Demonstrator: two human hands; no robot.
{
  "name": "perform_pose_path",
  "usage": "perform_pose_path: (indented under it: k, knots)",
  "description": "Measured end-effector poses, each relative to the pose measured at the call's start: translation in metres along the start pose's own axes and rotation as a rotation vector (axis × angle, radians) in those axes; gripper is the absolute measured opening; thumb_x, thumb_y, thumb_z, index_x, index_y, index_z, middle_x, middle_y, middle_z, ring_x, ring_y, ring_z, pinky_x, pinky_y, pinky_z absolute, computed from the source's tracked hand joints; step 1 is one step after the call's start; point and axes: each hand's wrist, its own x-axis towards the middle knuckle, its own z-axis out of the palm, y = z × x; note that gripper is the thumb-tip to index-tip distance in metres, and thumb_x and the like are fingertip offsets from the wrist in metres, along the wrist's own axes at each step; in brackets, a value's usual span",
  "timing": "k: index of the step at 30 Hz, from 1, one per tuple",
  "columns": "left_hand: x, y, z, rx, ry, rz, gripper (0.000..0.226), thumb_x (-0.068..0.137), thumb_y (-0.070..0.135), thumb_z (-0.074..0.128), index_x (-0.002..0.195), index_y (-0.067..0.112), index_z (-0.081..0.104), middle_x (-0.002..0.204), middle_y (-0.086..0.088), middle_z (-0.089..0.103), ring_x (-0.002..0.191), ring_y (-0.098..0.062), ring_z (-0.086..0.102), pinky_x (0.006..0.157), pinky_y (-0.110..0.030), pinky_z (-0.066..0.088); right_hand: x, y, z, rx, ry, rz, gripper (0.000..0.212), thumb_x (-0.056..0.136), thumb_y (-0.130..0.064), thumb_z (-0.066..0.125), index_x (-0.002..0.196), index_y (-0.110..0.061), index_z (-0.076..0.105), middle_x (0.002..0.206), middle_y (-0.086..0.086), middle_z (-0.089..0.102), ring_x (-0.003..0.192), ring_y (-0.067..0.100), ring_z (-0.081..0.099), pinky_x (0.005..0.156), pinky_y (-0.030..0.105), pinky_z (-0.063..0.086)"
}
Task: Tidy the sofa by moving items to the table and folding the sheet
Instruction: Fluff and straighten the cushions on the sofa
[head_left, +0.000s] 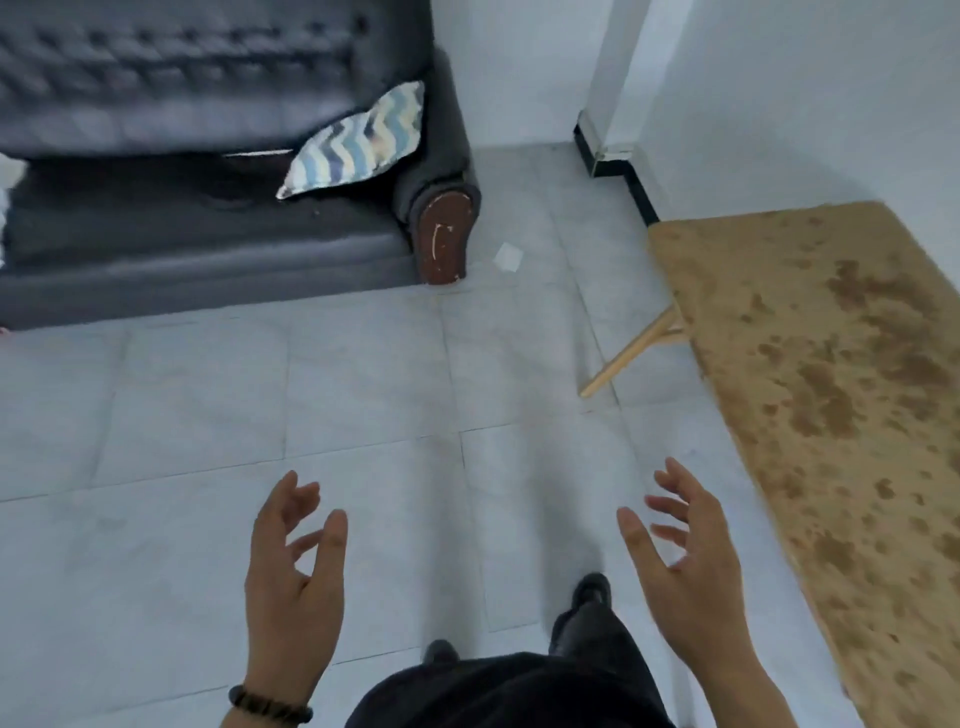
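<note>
A: Hand status?

B: Left hand (293, 582) raised over the floor (208, 415), fingers (291, 499) spread and loosely curled, palm inward, holding nothing. Beaded bracelet (270, 705) on the left wrist. Right hand (680, 561) raised opposite, fingers spread, palm inward, likewise empty. Both well apart from each other and from the furniture.

A: Location of sofa?

B: Upper left. Dark, tufted sofa (208, 249) against the wall, brown worn armrest end (447, 234) facing forward.

A: Items on sofa?

B: Striped zigzag pillow (358, 143), blue and cream, leaning tilted against the right armrest, lower corner on the seat. Thin white strip (257, 153) just beside the pillow at the seat back; identity not determinable. White fabric (8, 208) at the far left edge, mostly cut off; sheet or not, cannot tell.

A: Location of table?

B: Right side. Table (810, 389) with mottled tan top, light wooden leg (631, 353) angled to the floor beneath. Well apart from the sofa.

A: Other items?

B: Small white scrap (508, 257) on the floor near the armrest. Dark trousers and dark shoes (589, 590) at the lower edge, between the hands.
</note>
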Motion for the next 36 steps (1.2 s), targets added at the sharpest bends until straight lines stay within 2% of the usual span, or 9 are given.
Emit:
perform_pose_path:
  k: [5,13,16,19,23,26,28,33,36]
  knots:
    - [0.069,-0.012,-0.032,0.006,0.093,-0.037,0.047,0.094,0.018,0.057,0.138,0.024,0.041,0.124,0.006,0.058,0.105,0.017,0.051,0.081,-0.013,0.041,0.054,-0.043,0.053,-0.057,-0.065,-0.097,0.064,0.083,-0.044,0.063,0.14,-0.032,0.036,0.13,-0.018,0.047,0.11,0.002,0.056,0.084,0.021,0.048]
    - [0.23,-0.005,0.009,0.073,0.166,-0.058,0.047,0.093,0.017,0.057,0.136,0.028,0.041,0.125,0.006,0.058,0.108,0.013,0.052,0.079,-0.006,0.046,0.213,-0.063,0.144,0.014,-0.108,-0.094,0.067,0.082,-0.044,0.065,0.14,-0.041,0.032,0.123,-0.034,0.042,0.11,-0.01,0.051,0.082,0.018,0.046]
    - [0.304,0.019,0.026,0.087,0.186,-0.082,0.048,0.093,0.017,0.057,0.138,0.024,0.041,0.127,0.005,0.058,0.112,0.0,0.054,0.08,0.004,0.04,0.301,-0.093,0.174,0.038,-0.149,-0.082,0.071,0.081,-0.043,0.066,0.142,-0.04,0.031,0.13,-0.025,0.045,0.111,-0.004,0.053,0.085,0.022,0.048]
    - [0.375,0.056,0.035,0.1,0.229,-0.044,0.049,0.093,0.019,0.056,0.139,0.022,0.04,0.127,0.006,0.057,0.116,-0.009,0.054,0.08,0.004,0.041,0.388,-0.142,0.197,0.007,-0.182,-0.167,0.071,0.081,-0.045,0.065,0.144,-0.033,0.032,0.134,-0.02,0.043,0.109,-0.001,0.054,0.086,0.02,0.047]
    - [0.458,0.09,0.041,0.061,0.266,-0.053,0.047,0.094,0.019,0.055,0.138,0.026,0.04,0.128,0.006,0.056,0.112,-0.003,0.054,0.08,-0.011,0.045,0.491,-0.207,0.224,-0.029,-0.226,-0.26,0.07,0.082,-0.046,0.063,0.144,-0.028,0.034,0.135,-0.016,0.043,0.107,0.003,0.055,0.085,0.018,0.047]
    - [0.517,0.099,0.05,0.034,0.298,-0.061,0.048,0.093,0.019,0.056,0.138,0.022,0.042,0.128,0.004,0.056,0.113,0.003,0.053,0.082,-0.002,0.045,0.555,-0.244,0.251,-0.044,-0.25,-0.309,0.069,0.084,-0.044,0.063,0.144,-0.03,0.034,0.135,-0.017,0.043,0.109,0.001,0.055,0.084,0.015,0.045]
    - [0.562,0.095,0.06,0.026,0.304,-0.075,0.046,0.092,0.019,0.056,0.135,0.027,0.043,0.129,0.004,0.055,0.112,0.005,0.053,0.082,-0.002,0.044,0.594,-0.261,0.278,-0.061,-0.263,-0.316,0.067,0.083,-0.041,0.064,0.143,-0.027,0.036,0.137,-0.009,0.046,0.109,0.006,0.055,0.084,0.017,0.046]
    - [0.696,0.078,0.09,-0.003,0.234,-0.112,0.043,0.087,0.032,0.054,0.125,0.046,0.039,0.127,0.01,0.053,0.113,0.002,0.053,0.087,-0.019,0.042,0.685,-0.29,0.357,-0.11,-0.221,-0.267,0.068,0.082,-0.043,0.063,0.142,-0.027,0.037,0.138,-0.005,0.046,0.11,0.008,0.055,0.083,0.019,0.047]
    - [0.792,0.075,0.099,-0.01,0.17,-0.11,0.047,0.085,0.036,0.053,0.131,0.036,0.041,0.124,0.016,0.052,0.114,0.006,0.051,0.088,-0.017,0.047,0.74,-0.321,0.401,-0.147,-0.209,-0.188,0.069,0.08,-0.044,0.063,0.143,-0.028,0.037,0.139,-0.005,0.045,0.11,0.009,0.054,0.086,0.026,0.051]
